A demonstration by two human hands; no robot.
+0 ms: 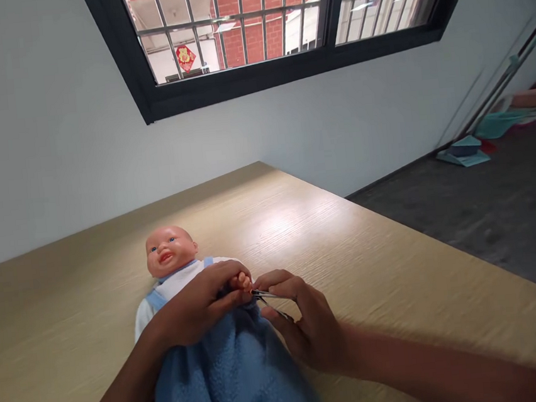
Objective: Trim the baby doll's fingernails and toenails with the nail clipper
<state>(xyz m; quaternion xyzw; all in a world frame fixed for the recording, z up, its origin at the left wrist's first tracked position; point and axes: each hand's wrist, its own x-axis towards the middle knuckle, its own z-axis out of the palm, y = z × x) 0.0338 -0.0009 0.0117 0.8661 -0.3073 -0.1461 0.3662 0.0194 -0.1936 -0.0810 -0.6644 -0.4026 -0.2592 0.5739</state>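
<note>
A baby doll (171, 248) lies on its back on the wooden table, its head pointing away from me. It wears a white top and fuzzy blue overalls (227, 369). My left hand (202, 302) is closed around the doll's small hand (243, 282), whose fingers poke out between my thumb and fingers. Between the thumb and fingers of my right hand (308, 323) is a silver nail clipper (272, 296), its lever raised. The clipper's tip is at the doll's fingers; whether its jaws touch them I cannot tell.
The table (373, 266) meets a white wall at the back, and its right edge runs diagonally above a dark floor (463, 207). A barred window (242, 26) is above. A light blue dustpan (465, 151) and other cleaning things are on the floor at the right.
</note>
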